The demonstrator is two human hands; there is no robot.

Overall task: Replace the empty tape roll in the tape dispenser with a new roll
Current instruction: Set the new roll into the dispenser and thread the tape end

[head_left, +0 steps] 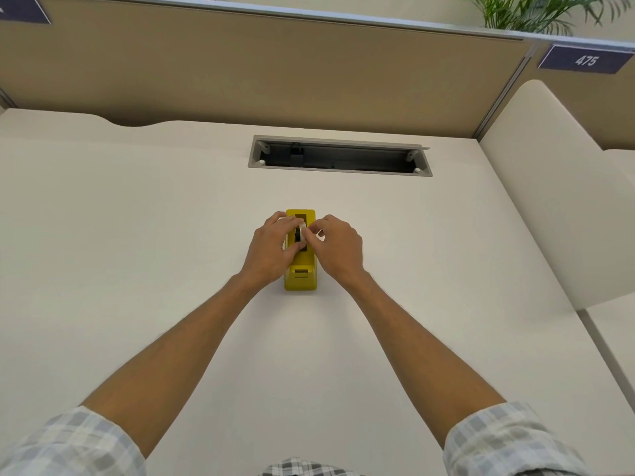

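Observation:
A yellow tape dispenser (pixel 300 276) stands in the middle of the white desk (pixel 171 218), its cutter end toward me. Over its open slot sits a small white tape roll (pixel 302 228) on a black hub. My left hand (pixel 273 247) curls around the roll from the left side. My right hand (pixel 338 245) pinches the roll from the right with thumb and fingertips. Both hands cover much of the roll and the dispenser's middle, so I cannot tell whether the roll is seated in the slot.
A long open cable tray (pixel 338 159) is cut into the desk behind the dispenser. A tan partition wall (pixel 275 73) runs along the back edge. A cream side panel (pixel 549 201) rises at the right.

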